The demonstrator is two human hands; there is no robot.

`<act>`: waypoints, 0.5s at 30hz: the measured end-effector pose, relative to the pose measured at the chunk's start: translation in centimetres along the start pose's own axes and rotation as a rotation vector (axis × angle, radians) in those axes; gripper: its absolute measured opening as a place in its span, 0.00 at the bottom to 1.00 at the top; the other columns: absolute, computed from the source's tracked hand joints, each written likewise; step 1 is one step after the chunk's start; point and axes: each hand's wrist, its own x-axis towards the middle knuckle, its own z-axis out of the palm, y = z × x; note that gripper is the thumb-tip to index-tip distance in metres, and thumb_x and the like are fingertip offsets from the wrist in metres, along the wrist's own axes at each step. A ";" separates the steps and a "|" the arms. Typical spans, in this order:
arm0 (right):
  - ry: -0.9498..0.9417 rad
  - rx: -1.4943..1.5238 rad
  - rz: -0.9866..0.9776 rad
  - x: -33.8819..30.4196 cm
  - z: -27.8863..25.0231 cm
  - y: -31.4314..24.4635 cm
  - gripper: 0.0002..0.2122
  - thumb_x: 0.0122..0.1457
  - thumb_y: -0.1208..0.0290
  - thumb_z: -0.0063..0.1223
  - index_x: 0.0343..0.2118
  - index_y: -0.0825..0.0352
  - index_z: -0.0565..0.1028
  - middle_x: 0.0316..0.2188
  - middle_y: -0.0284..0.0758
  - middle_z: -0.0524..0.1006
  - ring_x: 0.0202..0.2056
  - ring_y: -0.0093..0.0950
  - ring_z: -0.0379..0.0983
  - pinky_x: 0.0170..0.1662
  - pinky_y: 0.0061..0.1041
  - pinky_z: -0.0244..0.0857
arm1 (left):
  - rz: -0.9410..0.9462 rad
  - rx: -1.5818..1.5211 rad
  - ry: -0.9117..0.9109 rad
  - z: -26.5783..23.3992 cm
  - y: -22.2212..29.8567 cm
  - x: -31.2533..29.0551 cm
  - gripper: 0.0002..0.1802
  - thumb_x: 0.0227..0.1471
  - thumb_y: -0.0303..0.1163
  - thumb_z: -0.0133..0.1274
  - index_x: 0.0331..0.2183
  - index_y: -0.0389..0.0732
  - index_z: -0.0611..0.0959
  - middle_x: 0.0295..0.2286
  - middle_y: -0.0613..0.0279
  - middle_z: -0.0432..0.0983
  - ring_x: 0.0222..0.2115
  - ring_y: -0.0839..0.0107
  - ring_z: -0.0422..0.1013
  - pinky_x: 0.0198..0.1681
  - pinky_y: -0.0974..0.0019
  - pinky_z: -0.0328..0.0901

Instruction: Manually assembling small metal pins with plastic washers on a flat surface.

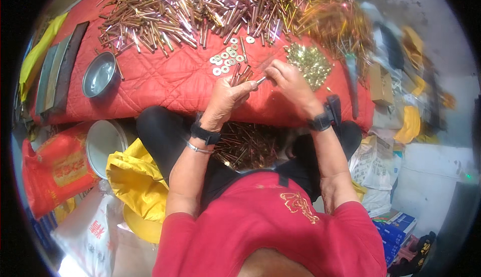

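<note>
Over the near edge of the red surface (170,87), your left hand (229,96) curls around several rods (241,75), just below the washers (232,53). One silvery rod (261,80) juts toward your right hand (285,78), closed in a pinch at its tip, beside the gold heap (311,66).

Down on the left, a bright red sack (37,182) beside a pale round tub (102,144), a crumpled yellow cloth (138,177) overlapping its rim in view! Below, a white plastic bag (85,229); over right, a small cardboard box (382,85) and, lower, a blue box (400,229)!
</note>
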 end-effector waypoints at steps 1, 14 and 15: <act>-0.019 -0.026 0.015 0.0 -0.1 0.3 0.09 0.61 0.68 0.48 0.30 0.69 0.72 0.21 0.35 0.72 0.24 0.26 0.70 0.31 0.24 0.64 | 0.006 0.008 0.004 0.1 0.0 0.0 0.09 0.49 0.35 0.58 0.26 0.40 0.80 0.13 0.77 0.62 0.12 0.86 0.54 0.14 0.79 0.44; 0.193 0.100 0.004 0.3 1.4 0.1 0.15 0.59 0.72 0.49 0.50 0.63 0.70 0.27 0.37 0.75 0.28 0.25 0.72 0.35 0.26 0.67 | -0.033 -0.053 0.011 -0.2 -0.4 0.3 0.12 0.50 0.37 0.56 0.26 0.38 0.80 0.11 0.76 0.61 0.10 0.85 0.53 0.12 0.78 0.44; 0.211 0.121 0.025 0.3 1.3 0.0 0.16 0.59 0.72 0.49 0.51 0.62 0.69 0.27 0.37 0.75 0.28 0.25 0.72 0.35 0.26 0.67 | -0.036 -0.057 0.011 -0.3 -0.4 0.5 0.12 0.50 0.37 0.56 0.26 0.38 0.80 0.11 0.76 0.61 0.10 0.85 0.53 0.12 0.78 0.44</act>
